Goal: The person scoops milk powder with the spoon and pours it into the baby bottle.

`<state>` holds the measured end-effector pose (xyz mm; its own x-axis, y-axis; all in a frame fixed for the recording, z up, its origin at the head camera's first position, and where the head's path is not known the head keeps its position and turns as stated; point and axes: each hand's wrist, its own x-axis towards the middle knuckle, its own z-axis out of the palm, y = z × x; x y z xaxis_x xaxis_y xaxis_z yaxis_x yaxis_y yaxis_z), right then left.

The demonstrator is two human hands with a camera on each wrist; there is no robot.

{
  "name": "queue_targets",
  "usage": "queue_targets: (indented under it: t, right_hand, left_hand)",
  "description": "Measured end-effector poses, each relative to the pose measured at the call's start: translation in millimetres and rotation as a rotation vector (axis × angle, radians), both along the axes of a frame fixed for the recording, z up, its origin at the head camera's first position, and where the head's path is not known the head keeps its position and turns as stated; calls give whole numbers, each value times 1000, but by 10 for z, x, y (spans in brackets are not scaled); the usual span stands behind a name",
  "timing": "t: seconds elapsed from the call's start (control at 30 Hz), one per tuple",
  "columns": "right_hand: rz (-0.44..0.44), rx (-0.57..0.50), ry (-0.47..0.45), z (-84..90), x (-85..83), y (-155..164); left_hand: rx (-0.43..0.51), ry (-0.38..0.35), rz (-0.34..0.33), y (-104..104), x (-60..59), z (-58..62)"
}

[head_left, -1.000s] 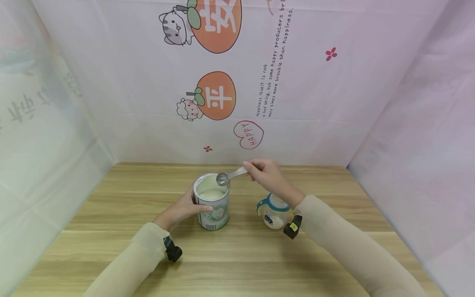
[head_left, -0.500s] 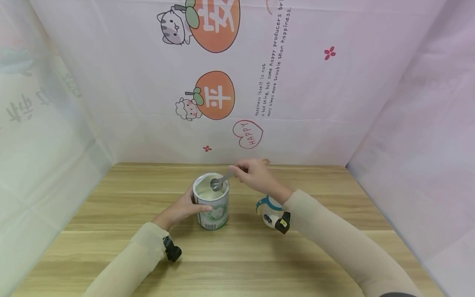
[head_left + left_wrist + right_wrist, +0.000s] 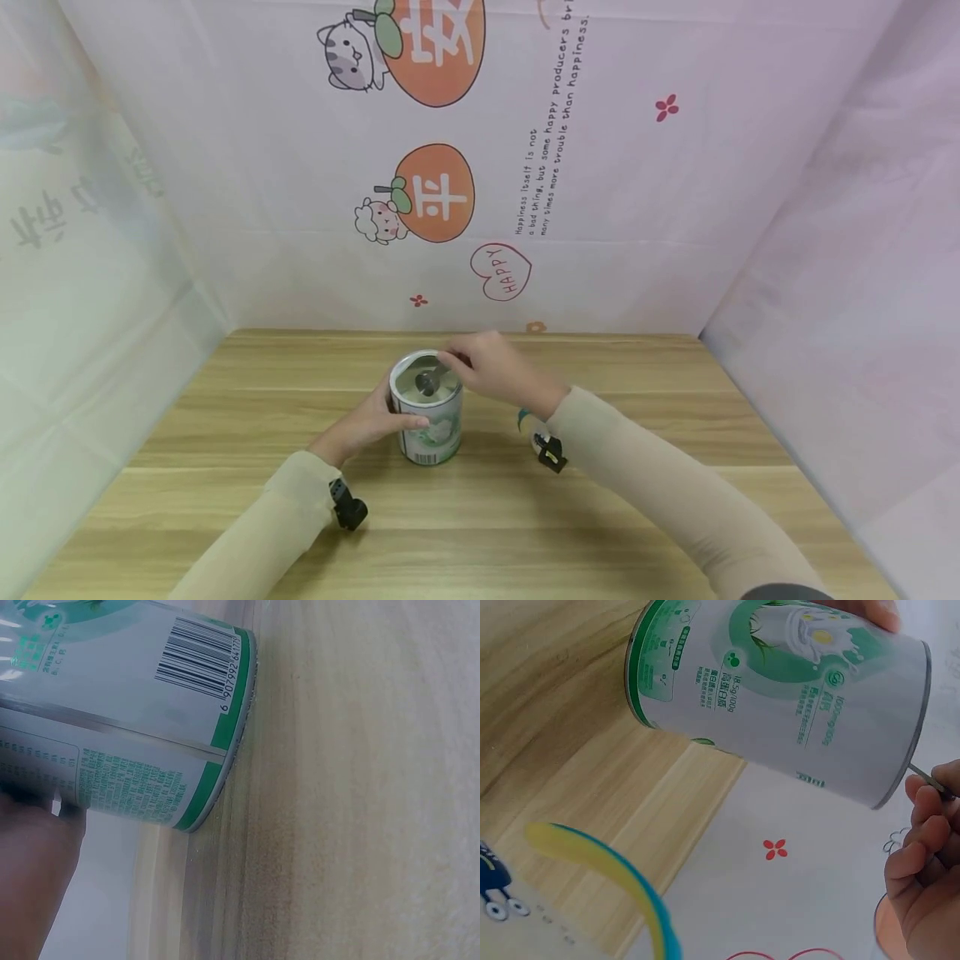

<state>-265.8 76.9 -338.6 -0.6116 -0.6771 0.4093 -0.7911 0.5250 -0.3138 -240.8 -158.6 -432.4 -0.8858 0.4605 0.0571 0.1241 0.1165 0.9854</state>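
An open green and white tin (image 3: 428, 423) of white powder stands on the wooden table (image 3: 480, 517). My left hand (image 3: 365, 425) grips its side, thumb across the front; the tin's wall (image 3: 135, 727) fills the left wrist view. My right hand (image 3: 483, 371) pinches the handle of a metal spoon (image 3: 429, 382) whose bowl dips inside the tin's mouth. The right wrist view shows the tin (image 3: 795, 705), the spoon handle (image 3: 928, 778) and my fingers (image 3: 922, 855). A small baby bottle (image 3: 534, 429) with a blue and yellow handle (image 3: 622, 877) stands right of the tin, mostly hidden by my right forearm.
Printed cloth walls (image 3: 480, 167) enclose the table at the back and on both sides. Bare wood lies in front of the tin and towards both side walls.
My right hand has moved left and down, carrying the spoon from above the tin's far rim into its mouth. My forearm now covers most of the bottle. The left hand stays put.
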Motion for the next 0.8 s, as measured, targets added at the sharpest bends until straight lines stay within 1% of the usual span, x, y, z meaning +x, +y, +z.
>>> queue_targets:
  t: [0.17, 0.4, 0.6, 0.8]
  right_hand:
    - [-20, 91, 67, 17, 44, -89]
    - [-23, 179, 147, 23, 64, -222]
    - [-22, 236, 174, -13, 49, -307]
    - [-9, 271, 176, -8, 52, -378]
  left_hand:
    - [8, -4, -6, 2, 1, 4]
    - [17, -1, -46, -15, 13, -7]
    - [8, -2, -55, -24, 5, -24]
    - [17, -2, -53, -34, -7, -25]
